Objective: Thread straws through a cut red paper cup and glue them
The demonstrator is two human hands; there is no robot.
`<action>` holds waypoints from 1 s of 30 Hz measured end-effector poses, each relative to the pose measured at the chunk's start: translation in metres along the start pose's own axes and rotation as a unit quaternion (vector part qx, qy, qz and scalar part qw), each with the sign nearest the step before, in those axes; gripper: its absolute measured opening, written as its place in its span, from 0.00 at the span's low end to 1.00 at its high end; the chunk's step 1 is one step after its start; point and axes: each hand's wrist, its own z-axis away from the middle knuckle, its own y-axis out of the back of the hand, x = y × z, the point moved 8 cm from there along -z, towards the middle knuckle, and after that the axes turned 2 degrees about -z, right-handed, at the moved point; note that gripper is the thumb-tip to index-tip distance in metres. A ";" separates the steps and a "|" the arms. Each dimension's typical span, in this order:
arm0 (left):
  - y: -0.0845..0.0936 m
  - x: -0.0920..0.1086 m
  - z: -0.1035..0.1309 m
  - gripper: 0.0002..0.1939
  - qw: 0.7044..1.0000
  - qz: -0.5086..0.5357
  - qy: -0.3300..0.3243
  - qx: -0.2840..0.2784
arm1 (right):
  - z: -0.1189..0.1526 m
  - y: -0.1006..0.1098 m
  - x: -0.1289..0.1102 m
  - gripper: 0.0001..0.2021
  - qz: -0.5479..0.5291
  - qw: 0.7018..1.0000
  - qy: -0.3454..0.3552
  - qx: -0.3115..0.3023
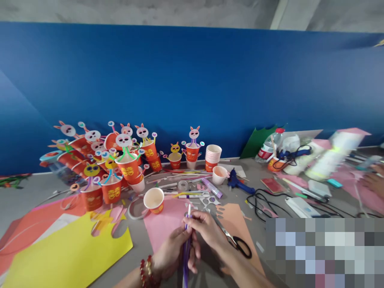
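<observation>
My left hand (174, 246), with a red bead bracelet at the wrist, is closed around long thin purple strips (186, 256) hanging down towards me. A slim white stick (189, 209) pokes up from the top of the strips. Above it, my right hand (207, 228) pinches the upper end of the same purple bundle between thumb and fingers. Whether the strips are straws or pipe cleaners I cannot tell. Just beyond my hands lie a pink sheet (159, 226) and an orange paper cup (154, 201). Black-handled scissors (241, 246) rest on peach paper (234, 218) beside my right forearm.
Paper cups with rabbit-faced figures (123, 160) crowd the left. A stack of cups (213, 156), a blue glue gun (240, 184) and pens lie ahead. Yellow paper (69, 252) covers the near left. Cables, a bottle (265, 150) and another person's hand (375, 182) are right.
</observation>
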 end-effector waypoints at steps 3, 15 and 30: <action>0.000 -0.001 0.001 0.19 1.000 0.015 -0.005 0.006 | -0.003 -0.001 0.003 0.20 -0.017 1.000 -0.014 -0.002; 0.009 0.025 -0.001 0.18 0.993 0.029 -0.108 0.028 | -0.030 0.026 -0.042 0.16 0.291 0.941 0.156 0.068; 0.008 0.027 -0.005 0.18 0.989 0.044 -0.139 -0.033 | -0.097 0.022 -0.063 0.06 0.495 0.833 0.245 0.018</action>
